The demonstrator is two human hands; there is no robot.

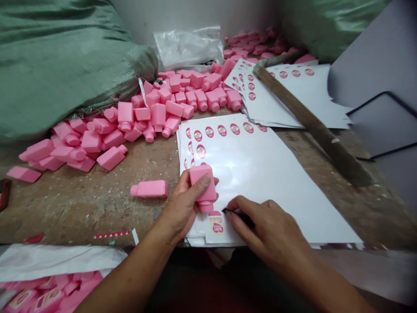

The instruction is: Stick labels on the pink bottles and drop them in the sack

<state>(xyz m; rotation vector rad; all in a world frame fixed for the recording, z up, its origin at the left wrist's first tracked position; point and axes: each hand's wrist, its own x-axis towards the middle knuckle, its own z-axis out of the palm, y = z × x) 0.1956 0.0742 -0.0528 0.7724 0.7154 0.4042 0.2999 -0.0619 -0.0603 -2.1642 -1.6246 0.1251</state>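
Over the near edge of a stack of label sheets [260,174], the left hand [182,204] closes firmly around a pink plastic bottle [203,187], its thumb [202,181] laid across the body and the neck pointing down at the paper. The right hand [263,230] makes a narrow pinch on a thin dark tool [236,215]. Its fingers hide most of the tool, so its exact kind cannot be told. The tip sits just beside the bottle's neck, near a small printed "BABY" label [216,225] on the sheet.

Work this fine likely goes best with the bottle braced steadily and the tool's tip kept low and shallow, so that the paper does not crease. Both forearms reach in from the bottom edge, one from each corner, with wrists bent and hands close together.

Outward, a loose bottle [149,189] lies on its side on the worn bench [81,208], just left of the left hand. Beyond it spreads a heap of pink bottles [169,100] against a green woven sack [58,65]. A wooden pole [312,117] lies across a second stack of sheets [293,95]. Labelled bottles [48,295] sit at lower left.
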